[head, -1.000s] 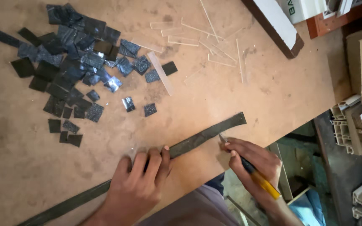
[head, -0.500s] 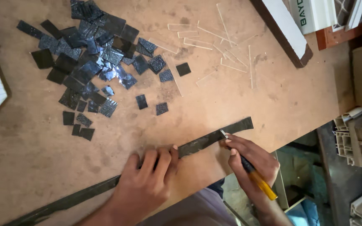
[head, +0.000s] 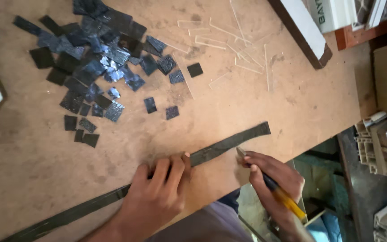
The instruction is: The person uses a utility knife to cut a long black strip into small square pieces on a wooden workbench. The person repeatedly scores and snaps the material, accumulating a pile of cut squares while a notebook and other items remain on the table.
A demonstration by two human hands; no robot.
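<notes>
since the earlier frames the left hand [head: 155, 197] has slid a little along the long dark strip [head: 211, 151], and the right hand [head: 272, 179] has drawn in toward it; the view has also drifted, so the pile of dark square pieces [head: 99, 67] sits lower and more to the right. left hand: flat, fingers spread, pressing the strip onto the wooden tabletop [head: 292, 98], gripping nothing. right hand: closed round a yellow-handled knife [head: 274, 190], blade tip touching the strip's near edge. the strip runs diagonally, low at the person's left, rising to a free end at upper right; the blade meets it just right of the left fingertips, between them and that end. thin clear offcuts [head: 234, 45] lie well apart, beyond the strip.
</notes>
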